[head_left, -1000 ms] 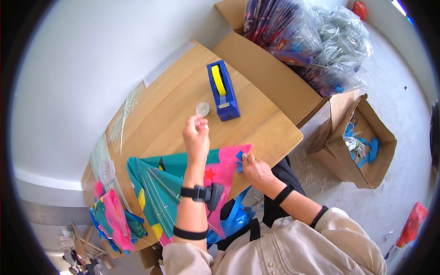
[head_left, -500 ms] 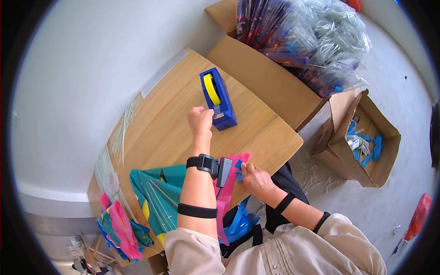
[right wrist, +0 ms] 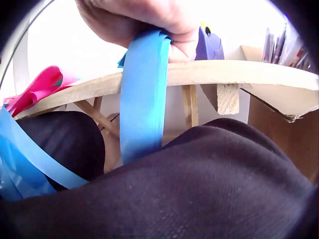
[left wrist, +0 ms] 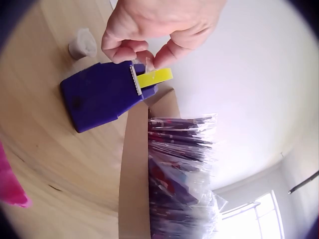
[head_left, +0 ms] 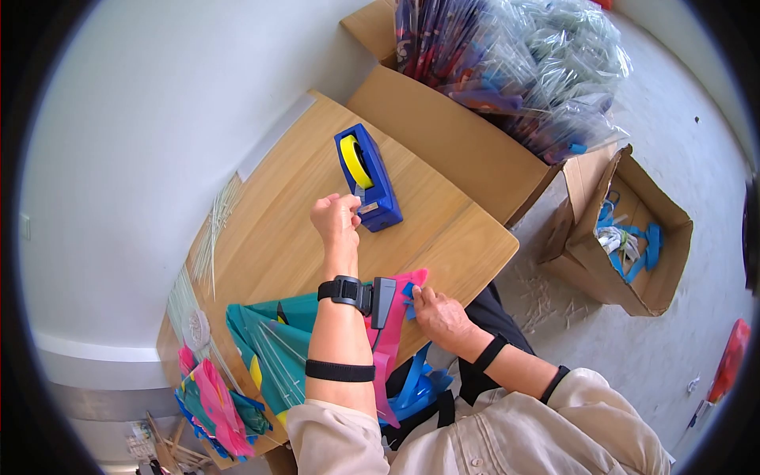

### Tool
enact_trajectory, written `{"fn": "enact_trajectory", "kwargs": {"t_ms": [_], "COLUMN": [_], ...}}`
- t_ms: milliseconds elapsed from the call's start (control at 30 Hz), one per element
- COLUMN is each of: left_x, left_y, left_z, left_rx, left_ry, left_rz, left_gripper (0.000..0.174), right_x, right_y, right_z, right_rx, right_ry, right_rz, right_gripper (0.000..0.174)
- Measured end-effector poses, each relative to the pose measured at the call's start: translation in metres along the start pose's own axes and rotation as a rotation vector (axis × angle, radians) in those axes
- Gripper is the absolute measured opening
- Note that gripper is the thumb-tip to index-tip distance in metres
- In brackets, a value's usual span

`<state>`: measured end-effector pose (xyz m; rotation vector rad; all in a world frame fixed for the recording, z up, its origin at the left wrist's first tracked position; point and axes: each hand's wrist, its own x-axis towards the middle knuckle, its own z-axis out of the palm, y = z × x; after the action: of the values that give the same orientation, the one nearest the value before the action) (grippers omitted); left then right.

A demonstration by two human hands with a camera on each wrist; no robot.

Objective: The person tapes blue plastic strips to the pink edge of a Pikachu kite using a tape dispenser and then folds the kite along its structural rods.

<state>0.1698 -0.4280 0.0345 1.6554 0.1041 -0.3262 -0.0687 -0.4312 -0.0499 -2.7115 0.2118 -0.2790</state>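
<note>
My left hand [head_left: 339,226] is at the cutter end of a blue tape dispenser [head_left: 383,202] with a yellow-cored roll. In the left wrist view, thumb and fingertips pinch a short piece of clear tape [left wrist: 149,63] beside the toothed blade. My right hand [head_left: 445,319] holds a folded blue ribbon strip [right wrist: 144,94] at the pink corner of a kite [head_left: 406,283]; the strip hangs over the table edge. The kite's teal, pink and yellow cloth lies along the near table edge, with thin rods on it, partly hidden by my left forearm.
A small translucent cup [left wrist: 82,45] stands beside the dispenser. Thin white rods [head_left: 214,229] lie along the wall side, near a folded colourful bundle [head_left: 218,408]. A large carton [head_left: 451,146] of plastic-wrapped goods and a smaller box [head_left: 590,261] with blue strips stand beyond the table.
My left hand has gone from beside the small cup to the dispenser's cutter and then drawn slightly back to the left. My right hand stays at the pink corner.
</note>
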Motion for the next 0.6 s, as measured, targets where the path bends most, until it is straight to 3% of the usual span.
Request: {"fn": "enact_trajectory", "kwargs": {"t_ms": [300, 367, 467, 600], "left_x": [-0.029, -0.035, -0.036, -0.041], "left_y": [-0.015, -0.018, -0.029, -0.041], "left_z": [-0.001, 0.001, -0.003, -0.005], "left_rx": [-0.149, -0.205, -0.302, -0.39], "left_ry": [0.061, 0.134, 0.093, 0.058], "left_rz": [0.016, -0.004, -0.05, -0.161], "left_gripper": [0.043, 0.029, 0.021, 0.019], "right_x": [0.0, 0.0, 0.001, 0.0], "right_y": [0.0, 0.001, 0.0, -0.001], "right_z": [0.0, 0.0, -0.002, -0.004], "right_rx": [0.032, 0.03, 0.04, 0.049], "right_ry": [0.006, 0.003, -0.001, -0.008], "right_rz": [0.013, 0.014, 0.018, 0.027], "right_gripper": [0.039, 0.039, 0.039, 0.039]}}
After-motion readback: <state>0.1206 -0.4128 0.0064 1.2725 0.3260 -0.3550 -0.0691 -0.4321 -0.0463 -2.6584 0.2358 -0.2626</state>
